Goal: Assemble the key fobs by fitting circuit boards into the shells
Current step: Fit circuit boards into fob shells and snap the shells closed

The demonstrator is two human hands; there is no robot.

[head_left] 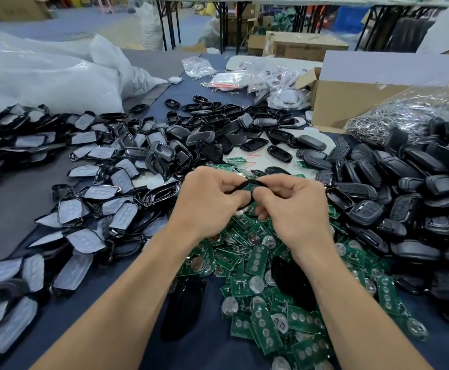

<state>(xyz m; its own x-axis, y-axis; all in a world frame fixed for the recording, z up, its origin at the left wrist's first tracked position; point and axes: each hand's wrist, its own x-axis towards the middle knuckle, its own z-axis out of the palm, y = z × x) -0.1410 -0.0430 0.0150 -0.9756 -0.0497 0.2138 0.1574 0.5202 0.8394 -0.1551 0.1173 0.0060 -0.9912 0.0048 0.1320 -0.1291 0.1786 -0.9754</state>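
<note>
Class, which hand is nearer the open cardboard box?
Right. The right hand sits nearer the person, left of the cardboard box; the left hand is farther left again. Both grip one black shell.

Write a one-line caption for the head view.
Left hand and right hand hold a black shell with a green circuit board, above loose boards.

Green, black and grey on a dark navy blue surface point(212, 343)

The heap of green rectangular circuit boards point(258, 263) is dotted with silver coin cells point(256, 284) and rows of pale round pads. Left of the heap lie black plastic shells faced with pale grey rubber button pads point(98, 192); right of it, matte black closed fobs point(405, 209); beyond it, glossy black empty shells point(252, 144) and a white sheet with a red zigzag point(255, 155). Just above the heap, the held black plastic shell point(247, 186) shows green inside. Farther beyond are a brown cardboard box point(351, 100), white plastic sacks point(44, 76) and silver key rings point(389, 121).
</note>
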